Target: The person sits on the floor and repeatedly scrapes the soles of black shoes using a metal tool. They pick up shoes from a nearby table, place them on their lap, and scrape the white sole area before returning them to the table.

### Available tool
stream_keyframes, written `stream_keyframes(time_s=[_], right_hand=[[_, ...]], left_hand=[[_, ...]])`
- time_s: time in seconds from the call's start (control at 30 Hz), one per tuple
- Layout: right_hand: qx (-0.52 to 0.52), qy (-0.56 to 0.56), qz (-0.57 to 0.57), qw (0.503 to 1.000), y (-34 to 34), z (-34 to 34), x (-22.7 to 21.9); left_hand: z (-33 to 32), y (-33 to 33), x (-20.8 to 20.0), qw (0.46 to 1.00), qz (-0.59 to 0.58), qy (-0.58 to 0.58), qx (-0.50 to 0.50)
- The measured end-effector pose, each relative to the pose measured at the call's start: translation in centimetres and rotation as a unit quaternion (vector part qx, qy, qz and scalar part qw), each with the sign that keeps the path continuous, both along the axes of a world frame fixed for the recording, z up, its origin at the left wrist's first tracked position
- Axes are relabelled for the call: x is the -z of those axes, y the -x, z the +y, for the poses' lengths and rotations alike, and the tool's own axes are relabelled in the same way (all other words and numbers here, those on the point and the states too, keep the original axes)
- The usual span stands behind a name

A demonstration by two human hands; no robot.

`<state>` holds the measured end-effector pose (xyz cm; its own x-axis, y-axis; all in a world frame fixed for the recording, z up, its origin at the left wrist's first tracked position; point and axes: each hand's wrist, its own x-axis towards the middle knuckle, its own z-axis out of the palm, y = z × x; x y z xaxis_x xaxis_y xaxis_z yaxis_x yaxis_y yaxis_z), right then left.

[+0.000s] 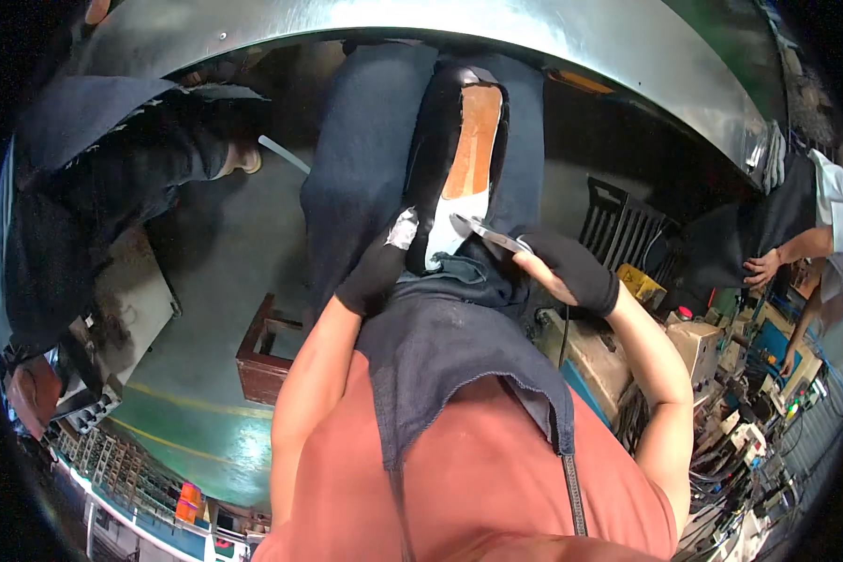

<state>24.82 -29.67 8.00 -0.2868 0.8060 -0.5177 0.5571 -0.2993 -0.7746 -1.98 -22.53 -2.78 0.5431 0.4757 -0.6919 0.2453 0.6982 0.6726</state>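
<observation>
On my lap, a black shoe (423, 140) lies with its underside up. A tan insole board (478, 131) shows along its far part, and a white area (448, 225) covers the part nearer me. My left hand (381, 265), in a black fingerless glove with white wrapping on a fingertip, grips the shoe's left side near the white end. My right hand (564, 270), gloved the same way, is closed round a slim metal hand tool (495, 236). Its broad, rounded tip rests at or just above the white area; contact cannot be made out. Its exact kind is unclear.
A shiny metal bench edge (421, 21) curves across the far side. A reddish-brown wooden stool (260, 361) stands left of me. To the right are a dark slatted crate (618, 225), a cardboard box (698, 351) and cluttered equipment. A co-worker's hand (766, 268) shows far right.
</observation>
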Motion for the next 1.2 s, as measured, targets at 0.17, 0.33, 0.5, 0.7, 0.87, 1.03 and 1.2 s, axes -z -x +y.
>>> stream_keyframes(time_s=[0.17, 0.33, 0.5, 0.7, 0.87, 1.03, 1.2], right_hand=[[-0.102, -0.086, -0.111, 0.985, 1.5, 1.4, -1.3], [-0.138, -0.182, -0.189, 0.955, 1.3, 1.1, 2.1], [-0.160, -0.041, -0.127, 0.978, -0.7, 1.8, 0.8], [-0.217, -0.120, -0.127, 0.960, 4.1, 4.4, -6.0], [-0.151, -0.080, -0.151, 0.974, 3.2, 4.3, -1.1], [-0.180, -0.264, -0.092, 0.943, 5.3, 1.6, -0.7], [-0.189, -0.280, -0.096, 0.936, 5.4, 2.2, -0.8]], left_hand=[[-0.6, -0.2, -0.4, 0.993, -0.034, -0.103, 0.040], [-0.4, -1.0, 0.1, 0.982, -0.051, -0.180, 0.026], [-1.0, -2.9, -1.6, 0.951, 0.084, -0.299, 0.013], [-0.3, -2.5, -1.8, 0.919, 0.026, -0.393, 0.021], [-0.5, -2.1, -0.5, 0.965, -0.046, -0.256, -0.012], [0.6, -1.8, -3.0, 0.951, 0.030, -0.284, 0.117], [1.4, -1.8, -3.3, 0.895, 0.020, -0.424, 0.138]])
